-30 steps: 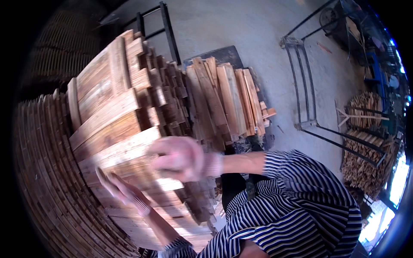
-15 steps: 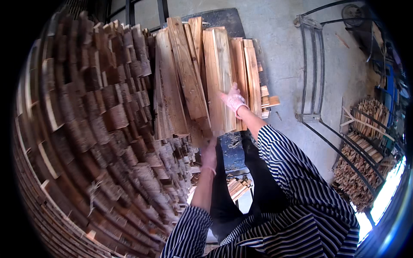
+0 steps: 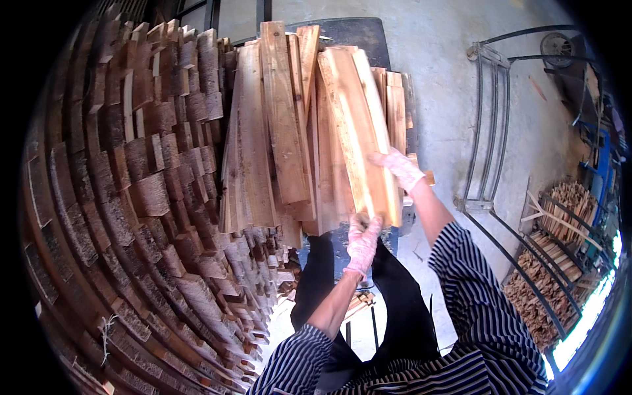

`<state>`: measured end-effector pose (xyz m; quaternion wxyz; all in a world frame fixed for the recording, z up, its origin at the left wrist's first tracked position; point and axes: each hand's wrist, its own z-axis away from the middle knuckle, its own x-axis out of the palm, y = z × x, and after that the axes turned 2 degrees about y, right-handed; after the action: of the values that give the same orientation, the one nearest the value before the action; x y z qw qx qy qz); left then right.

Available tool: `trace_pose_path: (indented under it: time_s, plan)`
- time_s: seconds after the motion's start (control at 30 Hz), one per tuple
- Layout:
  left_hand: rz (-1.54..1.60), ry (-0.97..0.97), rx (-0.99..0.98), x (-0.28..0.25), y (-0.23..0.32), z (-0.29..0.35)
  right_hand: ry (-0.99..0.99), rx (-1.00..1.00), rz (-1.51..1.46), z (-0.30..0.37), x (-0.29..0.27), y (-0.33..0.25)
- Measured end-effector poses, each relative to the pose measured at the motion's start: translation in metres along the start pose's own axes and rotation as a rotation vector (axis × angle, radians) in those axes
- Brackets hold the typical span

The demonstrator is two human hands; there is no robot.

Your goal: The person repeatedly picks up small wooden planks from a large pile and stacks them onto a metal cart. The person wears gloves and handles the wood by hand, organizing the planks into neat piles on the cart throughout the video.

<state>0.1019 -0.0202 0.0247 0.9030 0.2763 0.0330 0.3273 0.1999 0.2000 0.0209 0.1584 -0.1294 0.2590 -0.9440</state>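
Both my hands wear thin pale gloves. My left hand (image 3: 363, 242) grips the near end of a light wooden board (image 3: 350, 125), its fingers at the end edge. My right hand (image 3: 399, 169) is closed at the right long edge of the same board, with the fingertips partly hidden. The board lies slanted over other loose boards and is slightly blurred; whether it is one board or two together I cannot tell. Left of it, a long knotty board (image 3: 284, 125) and wider planks (image 3: 249, 138) lie lengthwise on the pile.
A tall stack of rough-edged planks (image 3: 151, 197) fills the left side. Beneath the loose boards is a dark platform (image 3: 359, 36). On the grey floor to the right lies a metal-framed cart (image 3: 487, 131). Bundles of thin sticks (image 3: 543, 289) stand at the far right.
My left hand has moved right, from the pile's near left edge to the light board's end. My right hand has shifted right and nearer. The light board now slants, its near end swung right.
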Motion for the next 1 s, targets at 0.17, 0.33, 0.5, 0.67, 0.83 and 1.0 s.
trace_pose_path:
  time_s: [0.17,0.33,0.5,0.67,0.83,1.0]
  plan:
    - [-0.825,0.203,0.647,0.014,0.134,-0.011,0.073,-0.05,-0.374,0.005,-0.014,0.068]
    - [-1.619,0.636,0.629,-0.009,0.159,-0.107,0.302,-0.103,-0.214,-0.048,0.045,0.06]
    - [-1.694,0.578,0.618,-0.017,0.165,-0.115,0.282,-0.054,-0.237,-0.049,0.036,0.061]
    - [-1.108,0.203,0.419,-0.031,0.196,-0.092,0.222,-0.085,-0.229,-0.065,0.024,0.085]
    - [-0.728,-0.19,0.236,-0.01,0.157,-0.02,0.266,-0.097,-0.324,-0.055,0.031,0.1]
    - [-0.857,0.072,0.239,0.006,0.106,-0.073,0.261,-0.096,-0.237,-0.041,0.039,0.059]
